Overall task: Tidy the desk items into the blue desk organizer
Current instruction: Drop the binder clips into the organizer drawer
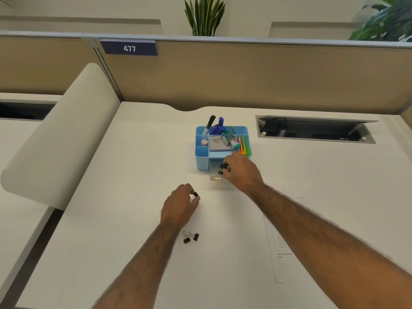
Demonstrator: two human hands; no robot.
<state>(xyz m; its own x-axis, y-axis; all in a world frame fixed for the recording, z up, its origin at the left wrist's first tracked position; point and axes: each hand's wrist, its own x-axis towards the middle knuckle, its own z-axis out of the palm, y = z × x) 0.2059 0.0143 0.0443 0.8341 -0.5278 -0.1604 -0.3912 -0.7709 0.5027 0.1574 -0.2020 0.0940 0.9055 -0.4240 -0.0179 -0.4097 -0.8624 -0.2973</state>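
The blue desk organizer [201,161] stands mid-desk, holding markers, a notepad, a tape roll and bright sticks. Its clear front drawer [215,177] is pulled out. My right hand [242,172] is over the drawer, fingers curled round black binder clips [224,167] at the drawer's opening. My left hand [179,206] is nearer me on the desk and pinches one black binder clip [195,194] between thumb and fingers. Two more binder clips [190,237] lie loose on the desk beside my left wrist.
A printed paper sheet [282,246] lies on the desk under my right forearm. An open cable tray [314,130] is set into the desk at the back right. A tan partition [245,72] closes the far edge, and a white curved divider [62,134] rises at left.
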